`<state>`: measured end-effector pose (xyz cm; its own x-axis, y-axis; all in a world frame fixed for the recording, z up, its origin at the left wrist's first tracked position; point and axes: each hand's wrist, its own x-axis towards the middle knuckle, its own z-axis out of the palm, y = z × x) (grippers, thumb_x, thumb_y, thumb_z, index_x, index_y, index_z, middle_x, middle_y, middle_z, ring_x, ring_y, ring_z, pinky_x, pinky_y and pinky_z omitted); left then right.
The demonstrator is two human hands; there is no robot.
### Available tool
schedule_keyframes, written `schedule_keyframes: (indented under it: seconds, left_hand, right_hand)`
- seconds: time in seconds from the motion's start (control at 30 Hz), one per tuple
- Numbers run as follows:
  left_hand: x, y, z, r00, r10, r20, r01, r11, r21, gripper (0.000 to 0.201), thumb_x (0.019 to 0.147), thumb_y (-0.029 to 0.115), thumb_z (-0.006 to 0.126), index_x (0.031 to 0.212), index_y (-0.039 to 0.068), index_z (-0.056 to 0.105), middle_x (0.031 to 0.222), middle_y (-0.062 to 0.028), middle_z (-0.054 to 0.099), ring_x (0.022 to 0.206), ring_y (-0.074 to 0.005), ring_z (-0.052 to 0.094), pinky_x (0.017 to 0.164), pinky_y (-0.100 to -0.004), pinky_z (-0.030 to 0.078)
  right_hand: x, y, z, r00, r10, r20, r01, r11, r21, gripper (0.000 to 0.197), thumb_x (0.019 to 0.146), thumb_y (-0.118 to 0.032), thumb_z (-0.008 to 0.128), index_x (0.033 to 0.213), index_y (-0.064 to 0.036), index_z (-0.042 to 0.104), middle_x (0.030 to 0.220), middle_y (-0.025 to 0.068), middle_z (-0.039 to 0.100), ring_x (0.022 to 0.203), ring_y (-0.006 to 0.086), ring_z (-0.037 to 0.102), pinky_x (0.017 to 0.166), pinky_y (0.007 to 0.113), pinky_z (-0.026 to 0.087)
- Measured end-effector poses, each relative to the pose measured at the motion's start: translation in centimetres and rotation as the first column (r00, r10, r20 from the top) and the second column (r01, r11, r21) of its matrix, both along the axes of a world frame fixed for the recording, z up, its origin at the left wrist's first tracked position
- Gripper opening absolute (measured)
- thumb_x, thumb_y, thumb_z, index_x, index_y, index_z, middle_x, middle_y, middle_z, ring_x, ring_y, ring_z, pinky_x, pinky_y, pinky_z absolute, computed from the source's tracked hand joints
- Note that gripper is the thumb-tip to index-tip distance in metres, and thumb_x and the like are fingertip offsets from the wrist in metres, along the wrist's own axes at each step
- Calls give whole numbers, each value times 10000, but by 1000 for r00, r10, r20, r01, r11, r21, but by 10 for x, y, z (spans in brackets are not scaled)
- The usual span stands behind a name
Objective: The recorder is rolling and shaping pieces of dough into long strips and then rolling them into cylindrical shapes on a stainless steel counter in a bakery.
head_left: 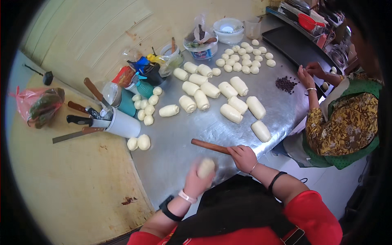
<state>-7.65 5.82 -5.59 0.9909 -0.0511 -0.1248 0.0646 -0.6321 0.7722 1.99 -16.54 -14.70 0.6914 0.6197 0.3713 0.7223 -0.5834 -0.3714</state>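
My left hand (pixel 199 181) is closed around a piece of pale dough (pixel 206 167), held over the near part of the metal table (pixel 171 155); the hand is slightly blurred. In my right hand (pixel 243 158) is the right end of a brown wooden rolling pin (pixel 210 146), which points left across the table edge area. Ahead of both hands lie several rolled dough pieces (pixel 210 90), short and thick. The nearest one to my right hand is a dough roll (pixel 261 131) at the table's right edge.
Small dough balls (pixel 246 57) sit at the back, others (pixel 149 110) at left. A white container (pixel 124 124) holds knives with blades and handles sticking out. Tubs (pixel 203 47) line the wall. At right a co-worker's hands (pixel 308 75) are near dark beans (pixel 286 84) and a black tray (pixel 298 43).
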Motion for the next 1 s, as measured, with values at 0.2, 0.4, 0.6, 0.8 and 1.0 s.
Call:
schedule_keyframes:
  seconds: [0.2, 0.4, 0.6, 0.8, 1.0]
  left_hand:
    - [166, -18, 31, 904, 350, -245, -420, 621, -662, 756, 832, 272, 770, 1401, -5, 357, 1285, -200, 517, 1235, -297, 498, 1036, -387, 412]
    - [168, 57, -68, 825, 540, 166, -512, 839, -183, 778, 807, 306, 751, 1398, -19, 362, 1425, -318, 337, 1341, -402, 344, 1124, -444, 290]
    - [105, 223, -85, 501, 733, 460, -863, 386, 325, 757, 747, 318, 767, 1372, 58, 429, 1450, -262, 283, 1330, -468, 285, 1113, -509, 279]
    - [116, 270, -52, 602, 794, 83, -679, 454, 577, 733, 694, 351, 767, 1334, 124, 491, 1347, -244, 389, 1224, -447, 429, 1048, -459, 388]
    - [77, 219, -31, 746, 577, 333, -662, 586, 467, 519, 653, 62, 708, 1155, 83, 580, 1104, -173, 546, 1059, -376, 556, 940, -421, 462]
  right_hand:
    - [4, 7, 2, 999, -24, -28, 26, 998, 52, 453, 781, -91, 612, 1232, -53, 593, 1145, 70, 613, 948, 254, 596, 793, 384, 483]
    - [7, 12, 2, 1000, -15, -18, 17, 995, 93, 429, 785, -80, 624, 1212, -55, 596, 1113, 75, 623, 923, 254, 606, 774, 381, 486]
    - [6, 13, 12, 1000, 5, 3, -6, 989, 145, 406, 760, -58, 661, 1164, -48, 625, 1062, 69, 640, 866, 253, 613, 737, 378, 476]
    - [3, 14, 9, 1000, 26, -8, -26, 996, 87, 426, 753, -44, 664, 1176, -26, 621, 1068, 92, 641, 865, 272, 610, 740, 390, 471]
    - [5, 13, 3, 998, 29, -55, -24, 996, 85, 444, 757, -56, 668, 1195, -11, 606, 1097, 122, 635, 891, 302, 605, 757, 412, 469]
